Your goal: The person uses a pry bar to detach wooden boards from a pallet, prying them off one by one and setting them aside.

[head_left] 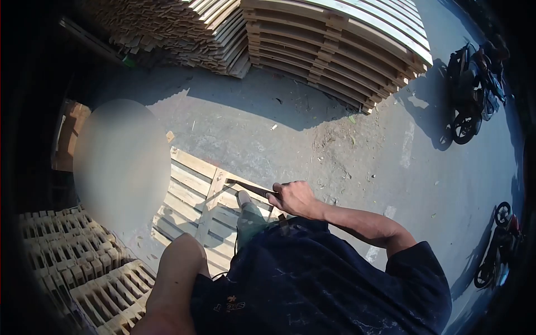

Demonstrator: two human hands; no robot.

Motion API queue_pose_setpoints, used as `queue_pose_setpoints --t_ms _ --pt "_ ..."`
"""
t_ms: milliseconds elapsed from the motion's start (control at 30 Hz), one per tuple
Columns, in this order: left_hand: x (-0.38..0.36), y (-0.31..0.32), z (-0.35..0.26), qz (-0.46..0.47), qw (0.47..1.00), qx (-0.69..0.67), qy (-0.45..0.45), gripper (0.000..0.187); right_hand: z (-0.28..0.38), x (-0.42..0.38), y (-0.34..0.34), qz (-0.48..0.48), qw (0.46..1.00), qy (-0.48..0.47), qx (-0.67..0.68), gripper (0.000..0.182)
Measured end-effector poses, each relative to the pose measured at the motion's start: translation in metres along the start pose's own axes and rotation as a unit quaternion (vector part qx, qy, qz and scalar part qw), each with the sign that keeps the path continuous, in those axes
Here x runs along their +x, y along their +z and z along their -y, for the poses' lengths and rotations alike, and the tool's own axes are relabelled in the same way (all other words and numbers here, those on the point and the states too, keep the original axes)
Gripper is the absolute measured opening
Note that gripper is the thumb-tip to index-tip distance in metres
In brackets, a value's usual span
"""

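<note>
My right hand (298, 198) is closed around the ribbed grip of a dark, narrow hand tool (248, 186). The tool points left, over the upper edge of a wooden pallet (192, 162) lying on the ground at my feet. Its exact kind is not clear from here. One of my shoes (243, 197) shows beside the tool, over the pallet slats. My left arm (181, 257) is bent, with the elbow pointing forward. My left hand is outside the picture.
Tall stacks of pallets (335, 44) and loose boards (167, 33) stand ahead. More pallets (111, 290) lie at lower left. A large blurred oval hides part of the left side. Two motorcycles, one farther off (474, 84) and one nearer (497, 245), are parked at right.
</note>
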State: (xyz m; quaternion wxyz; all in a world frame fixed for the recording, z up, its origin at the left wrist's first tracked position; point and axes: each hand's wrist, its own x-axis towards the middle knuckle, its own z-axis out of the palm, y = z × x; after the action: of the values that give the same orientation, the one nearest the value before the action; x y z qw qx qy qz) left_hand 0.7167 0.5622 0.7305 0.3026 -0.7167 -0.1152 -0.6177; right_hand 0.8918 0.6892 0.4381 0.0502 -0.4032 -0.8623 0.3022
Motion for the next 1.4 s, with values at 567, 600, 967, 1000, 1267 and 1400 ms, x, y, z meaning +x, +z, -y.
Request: queue_pose_setpoints --t_ms 567,600,967,1000,1267,1400 --pt "-0.678 0.018 -0.129 -0.131 -0.123 -0.029 -0.983 0.071 -0.027 -0.020 0.052 0.181 0.967 0.176 -0.037 0.032" --pt "-0.698 0.025 -0.135 -0.131 -0.136 -0.028 -0.982 0.071 -0.035 -0.028 0.059 0.161 0.965 0.206 -0.014 0.031" --pt "-0.700 0.083 -0.187 -0.146 -0.181 0.091 -0.968 0.022 -0.003 -0.092 0.065 0.113 0.948 0.294 -0.047 0.028" --pt "-0.703 0.079 -0.185 -0.148 -0.194 0.071 -0.967 0.022 -0.005 -0.091 0.067 0.114 0.947 0.296 -0.049 0.028" --pt "-0.736 0.046 -0.157 -0.110 -0.115 0.099 -0.982 0.019 -0.026 -0.096 0.133 0.060 0.975 0.208 -0.045 0.030" --pt "-0.747 0.098 -0.193 -0.015 -0.082 0.199 -0.976 0.019 -0.108 -0.157 0.174 0.106 0.969 0.221 0.015 0.028"
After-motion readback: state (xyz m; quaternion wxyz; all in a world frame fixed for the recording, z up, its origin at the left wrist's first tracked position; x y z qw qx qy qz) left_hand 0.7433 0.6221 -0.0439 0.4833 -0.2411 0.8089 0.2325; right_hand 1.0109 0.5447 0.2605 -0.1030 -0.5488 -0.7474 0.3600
